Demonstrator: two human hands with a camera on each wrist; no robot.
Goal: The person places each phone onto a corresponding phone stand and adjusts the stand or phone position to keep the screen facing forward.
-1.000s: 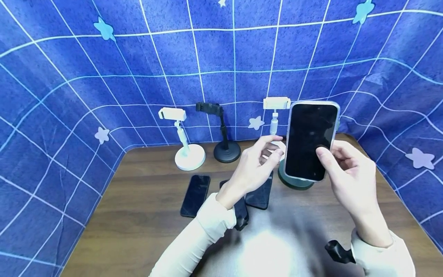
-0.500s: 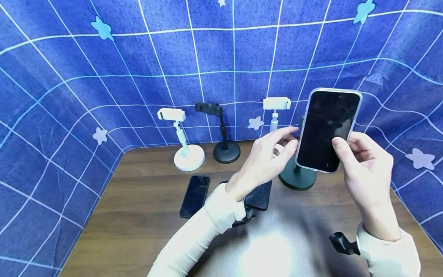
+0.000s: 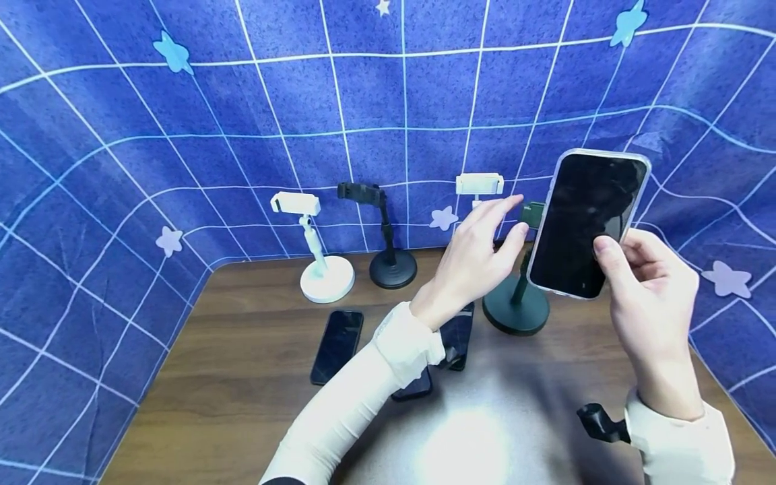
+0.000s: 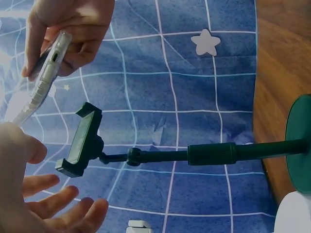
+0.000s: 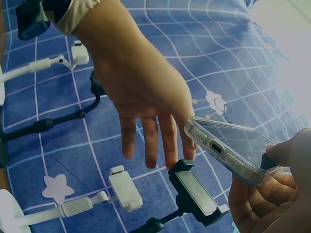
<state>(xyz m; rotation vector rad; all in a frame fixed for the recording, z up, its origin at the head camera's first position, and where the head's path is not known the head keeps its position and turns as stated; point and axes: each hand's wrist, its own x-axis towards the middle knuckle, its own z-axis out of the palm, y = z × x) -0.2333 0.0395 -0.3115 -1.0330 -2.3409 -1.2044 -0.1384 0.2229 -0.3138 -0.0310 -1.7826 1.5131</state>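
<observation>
My right hand (image 3: 655, 296) grips a smartphone (image 3: 585, 215) in a clear case, thumb across the dark screen. The phone is upright, slightly tilted, in front and to the right of a green phone stand (image 3: 515, 310). In the left wrist view the stand's clamp (image 4: 82, 141) has nothing between its ends, and the phone is apart from it. My left hand (image 3: 475, 256) has its fingers extended beside that clamp and holds nothing. Its fingertips come close to the clamp and the phone's edge in the right wrist view; contact cannot be made out.
Along the back of the wooden table stand a white phone stand (image 3: 327, 277), a black one (image 3: 393, 268) and another white one (image 3: 479, 183), partly hidden by my left hand. Several dark phones, among them one at left (image 3: 337, 347), lie flat under and beside my left forearm. A blue curtain hangs behind.
The phone in my right hand has moved right and up, uncovering the green stand. My left hand has moved right and up towards the green clamp, and its fingers have straightened.
</observation>
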